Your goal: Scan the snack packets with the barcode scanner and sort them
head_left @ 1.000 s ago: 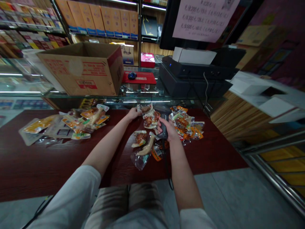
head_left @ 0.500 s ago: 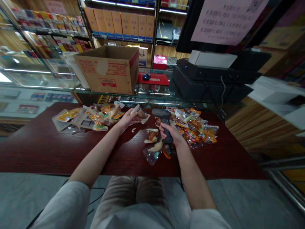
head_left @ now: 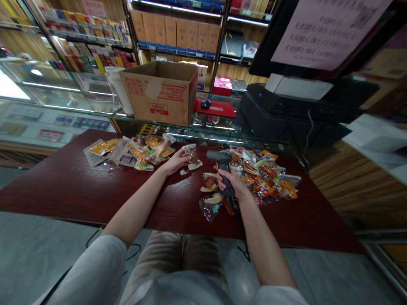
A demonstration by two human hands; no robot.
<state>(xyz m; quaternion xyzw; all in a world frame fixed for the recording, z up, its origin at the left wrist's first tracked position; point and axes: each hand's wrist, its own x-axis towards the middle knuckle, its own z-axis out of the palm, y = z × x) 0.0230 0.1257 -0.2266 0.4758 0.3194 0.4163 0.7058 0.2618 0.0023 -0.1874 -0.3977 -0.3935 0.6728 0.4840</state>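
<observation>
Closed around the grip of a dark handheld barcode scanner [head_left: 220,156] is my right hand [head_left: 231,182]; the scanner's head points left, above the table. My left hand [head_left: 178,162] pinches a clear snack packet [head_left: 191,156] with brown food inside, just left of the scanner. More snack packets [head_left: 267,171], with orange and red labels, lie heaped to the right of my right hand. Below the scanner are a packet with brown food [head_left: 210,182] and a clear packet with a pale piece [head_left: 213,199]. A second heap of packets [head_left: 140,152] lies left of my left hand.
An open cardboard box [head_left: 159,95] stands on the glass counter [head_left: 216,134] behind the dark red table [head_left: 127,190]. Right of it are a mouse [head_left: 205,103] on a red mat, a black printer-like machine [head_left: 270,108] and a monitor with a pink sheet [head_left: 327,34].
The packet in my left hand has turned more upright and stays near the scanner. My right hand keeps hold of the scanner. The whole view has shifted slightly.
</observation>
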